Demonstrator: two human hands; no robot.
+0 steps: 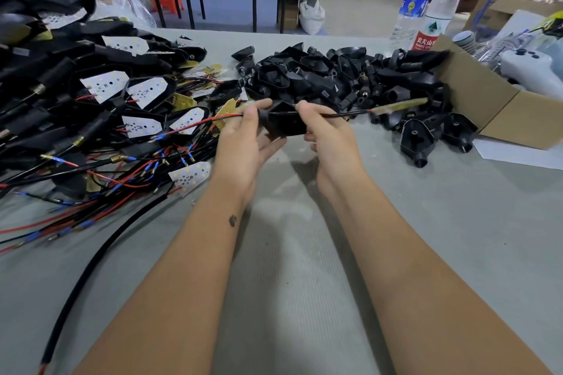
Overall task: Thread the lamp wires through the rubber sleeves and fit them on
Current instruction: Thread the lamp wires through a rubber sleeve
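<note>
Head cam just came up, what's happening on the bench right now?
A person holds one black rubber sleeve above the table. The left hand pinches the red and black wires entering it; the right hand grips the wire leaving the far side. Loose sleeves lie behind, finished lamp boards to the left.

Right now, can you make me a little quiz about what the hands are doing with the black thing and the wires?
1. True or false: both hands are on the black rubber sleeve.
2. Which side does the pile of loose black sleeves lie on? A) far right of the hands B) near left
3. Fill in: the red and black wires run out past the ____ hand.

Key
1. True: the left hand and right hand both grip it.
2. A
3. left
</note>
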